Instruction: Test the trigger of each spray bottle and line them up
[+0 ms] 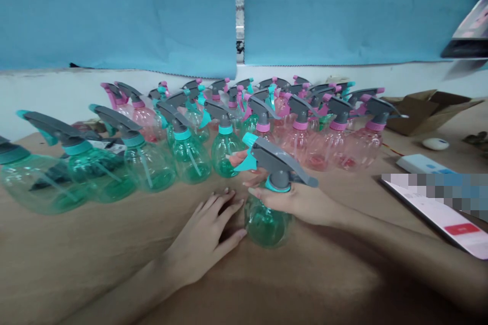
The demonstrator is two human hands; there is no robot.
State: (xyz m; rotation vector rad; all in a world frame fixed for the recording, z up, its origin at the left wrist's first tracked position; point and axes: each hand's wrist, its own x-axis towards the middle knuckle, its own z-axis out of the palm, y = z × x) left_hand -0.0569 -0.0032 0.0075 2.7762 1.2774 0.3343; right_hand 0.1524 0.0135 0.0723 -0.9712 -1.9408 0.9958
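1. Step in hand, my read: right hand (pixel 305 205) grips one green spray bottle (pixel 267 226) round the neck, just under the turquoise collar, fingers wrapped
2. Bottle is front and centre at the table (pixel 57 264), roughly upright, grey trigger head (pixel 276 155) on; can't tell if base touches down
3. Left hand (pixel 208 236) holds nothing, palm down on table, fingers spread, thumb just beside bottle; contact unclear
4. Next move, judged: calls for a firm neck grip, bottle kept upright, clear of the standing green bottles (pixel 150 167) and pink bottles (pixel 324 152) behind
5. Writing: no brand or label readable on bottles; phone (pixel 438 216) at right has part of screen pixelated, text on red button (pixel 461 229) too small; white box (pixel 423 163) has blue marks, unreadable
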